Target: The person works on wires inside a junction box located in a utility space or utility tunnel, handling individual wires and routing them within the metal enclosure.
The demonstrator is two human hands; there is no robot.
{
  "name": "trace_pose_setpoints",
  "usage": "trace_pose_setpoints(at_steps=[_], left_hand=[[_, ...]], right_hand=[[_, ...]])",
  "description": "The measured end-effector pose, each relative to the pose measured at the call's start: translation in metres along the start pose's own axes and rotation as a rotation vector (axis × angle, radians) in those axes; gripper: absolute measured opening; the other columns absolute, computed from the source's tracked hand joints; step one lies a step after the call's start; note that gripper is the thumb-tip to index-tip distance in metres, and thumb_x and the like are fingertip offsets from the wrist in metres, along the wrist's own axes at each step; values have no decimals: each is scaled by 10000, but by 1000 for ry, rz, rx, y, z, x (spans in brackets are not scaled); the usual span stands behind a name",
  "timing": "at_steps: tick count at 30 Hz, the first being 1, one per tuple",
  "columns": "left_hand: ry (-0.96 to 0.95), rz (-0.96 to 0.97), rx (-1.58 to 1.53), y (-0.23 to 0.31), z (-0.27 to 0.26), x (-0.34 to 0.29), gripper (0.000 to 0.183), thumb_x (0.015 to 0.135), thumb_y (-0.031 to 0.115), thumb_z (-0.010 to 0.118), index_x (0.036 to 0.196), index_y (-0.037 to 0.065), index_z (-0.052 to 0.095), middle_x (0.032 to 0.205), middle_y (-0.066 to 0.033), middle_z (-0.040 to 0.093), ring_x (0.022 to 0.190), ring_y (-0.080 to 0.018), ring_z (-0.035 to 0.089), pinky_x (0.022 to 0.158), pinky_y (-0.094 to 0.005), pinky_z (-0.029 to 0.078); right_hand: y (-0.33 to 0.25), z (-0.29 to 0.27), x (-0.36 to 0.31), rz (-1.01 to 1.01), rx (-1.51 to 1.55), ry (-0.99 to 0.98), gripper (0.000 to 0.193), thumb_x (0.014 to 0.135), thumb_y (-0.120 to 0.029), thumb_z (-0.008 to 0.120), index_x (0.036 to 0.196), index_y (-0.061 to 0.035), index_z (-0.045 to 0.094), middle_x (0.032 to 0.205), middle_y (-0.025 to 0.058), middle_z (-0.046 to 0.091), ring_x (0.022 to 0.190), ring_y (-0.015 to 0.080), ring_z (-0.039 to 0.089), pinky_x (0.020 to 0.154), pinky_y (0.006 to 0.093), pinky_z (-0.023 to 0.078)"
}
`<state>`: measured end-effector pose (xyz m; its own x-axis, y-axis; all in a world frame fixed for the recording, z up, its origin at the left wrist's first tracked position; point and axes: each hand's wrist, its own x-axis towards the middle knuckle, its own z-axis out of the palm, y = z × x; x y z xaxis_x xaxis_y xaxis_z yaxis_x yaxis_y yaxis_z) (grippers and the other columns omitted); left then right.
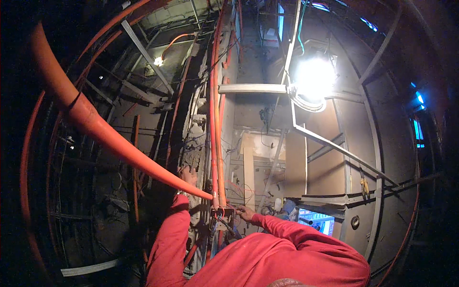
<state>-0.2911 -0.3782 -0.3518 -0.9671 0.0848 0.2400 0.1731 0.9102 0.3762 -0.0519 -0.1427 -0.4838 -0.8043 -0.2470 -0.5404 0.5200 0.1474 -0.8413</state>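
My right hand (246, 214) is at the right side of a small open electrical box (228, 216). Its fingers are closed in a pinch on something too small to make out. Thin wires and dark cable ends hang about the box. Several orange conduits (216, 143) run into it from above, and a thick orange conduit (119, 146) curves in from the upper left, its end by the box. On the rough top of the wall (197, 129), left of the conduits, rests my left hand (189, 176), fingers apart and holding nothing visible. Both arms wear red sleeves.
A bright work lamp (314, 79) glares at the upper right beside a metal crossbar (253, 88). Metal framing (344, 153) and board panels stand to the right. Pliers (365, 186) hang there. A dark, deep space with more framing lies left of the wall.
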Motion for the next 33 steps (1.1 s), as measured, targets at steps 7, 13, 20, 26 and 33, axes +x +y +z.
trace_pose_setpoints(at_steps=[7,13,20,26,33], left_hand=[[-78,-60,-66,28,3,9,286,817,234,654,791,-22,530,780,-263,556,785,-478,505,751,-526,389],[-28,-150,-68,-3,15,4,270,833,237,633,805,-16,546,817,-264,566,831,-464,510,795,-527,390],[-86,-96,62,-39,17,7,372,858,346,605,841,-25,632,924,-311,604,906,-498,547,822,-556,418],[-101,130,33,0,-2,12,373,862,317,584,805,-51,608,805,-304,590,826,-479,546,804,-549,396],[-171,116,31,-6,-10,13,443,875,378,580,792,-57,564,746,-316,573,770,-500,549,696,-540,416]], right_hand=[[35,-13,30,-136,-22,127,264,952,-293,532,1006,-48,614,773,20,577,690,143,501,628,315,427],[-21,-21,30,-166,-166,70,332,951,-327,518,985,-13,620,858,99,630,856,197,573,788,349,458],[-45,-32,24,-93,-90,-145,430,949,-410,526,1149,-46,642,1091,129,668,989,231,619,868,374,476],[-18,-74,18,-63,143,-1,314,917,-331,594,878,-20,619,727,27,561,717,133,517,664,320,446],[52,-83,6,-201,-465,72,310,884,-302,587,1080,-64,555,1024,177,649,980,391,605,821,465,479]])
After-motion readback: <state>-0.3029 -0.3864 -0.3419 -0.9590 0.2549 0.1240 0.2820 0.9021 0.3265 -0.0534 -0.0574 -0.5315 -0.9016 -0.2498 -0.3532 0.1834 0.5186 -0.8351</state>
